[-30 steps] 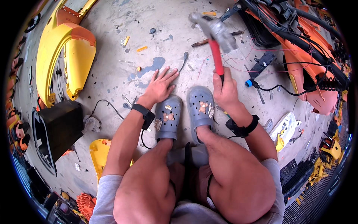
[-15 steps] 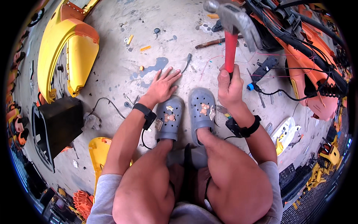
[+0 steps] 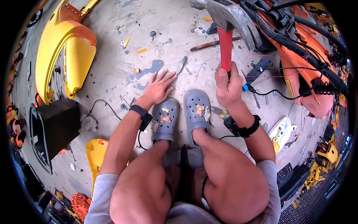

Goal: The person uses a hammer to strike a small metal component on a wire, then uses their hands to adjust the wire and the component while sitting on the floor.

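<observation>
In my right hand (image 3: 228, 86) is a claw hammer (image 3: 225, 50), gripped by its red handle with the steel head raised upward. The fist is closed around the lower handle, thumb along it. My left hand (image 3: 158, 89) lies on the concrete floor with its fingers spread, holding nothing. Just beyond its fingertips is a short black cable end (image 3: 182, 64). Pliers with yellow-green handles (image 3: 220, 112) lie beside my right shoe (image 3: 197, 108), partly hidden by my wrist strap. A rusty rod (image 3: 209, 45) lies behind the hammer handle.
Yellow body panels (image 3: 80, 56) and a black box (image 3: 61, 119) stand on the left. An orange machine frame with black cables (image 3: 298, 44) takes up the right. A black connector block (image 3: 258, 70), thin red wire and small yellow scraps (image 3: 141, 50) lie on the floor.
The hammer, still in my right hand, appears slightly larger and further left. My left hand stays spread on the floor. The whole view has shifted a little.
</observation>
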A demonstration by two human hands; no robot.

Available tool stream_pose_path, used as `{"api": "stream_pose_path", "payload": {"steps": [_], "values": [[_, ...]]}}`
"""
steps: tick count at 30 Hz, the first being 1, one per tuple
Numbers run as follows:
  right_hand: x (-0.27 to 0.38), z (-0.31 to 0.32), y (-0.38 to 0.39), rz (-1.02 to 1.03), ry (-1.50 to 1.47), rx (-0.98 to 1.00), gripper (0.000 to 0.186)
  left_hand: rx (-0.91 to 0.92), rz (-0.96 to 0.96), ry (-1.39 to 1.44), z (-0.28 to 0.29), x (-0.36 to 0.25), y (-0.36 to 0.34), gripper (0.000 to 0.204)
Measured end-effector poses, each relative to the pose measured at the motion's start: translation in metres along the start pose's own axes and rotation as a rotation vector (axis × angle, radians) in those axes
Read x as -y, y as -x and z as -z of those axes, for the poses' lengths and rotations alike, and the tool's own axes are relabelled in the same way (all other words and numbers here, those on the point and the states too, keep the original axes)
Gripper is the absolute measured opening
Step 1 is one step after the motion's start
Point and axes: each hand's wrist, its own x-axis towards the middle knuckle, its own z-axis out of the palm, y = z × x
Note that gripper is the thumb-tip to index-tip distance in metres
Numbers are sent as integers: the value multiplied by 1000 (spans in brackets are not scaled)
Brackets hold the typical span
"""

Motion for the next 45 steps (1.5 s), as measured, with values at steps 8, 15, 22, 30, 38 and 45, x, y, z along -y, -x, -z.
{"api": "stream_pose_path", "payload": {"steps": [8,15,22,30,38,45], "values": [[-78,-6,40,-489,232,163,42,19,11,-4,-2,-2,-2,54],[10,15,0,-58,-361,-193,38,-10,2,-5,-1,2,1,54],[-105,-35,62,-378,435,320,39,-9,-4,2,-4,-3,-6,53],[-9,11,7,-74,-52,-118,32,-2,9,-8,-1,-1,0,53],[-116,-27,56,-381,546,341,31,-8,-21,-28,-5,-6,-9,54],[1,12,10,-120,119,56,32,-30,-19,-57,-1,2,1,55]]}}
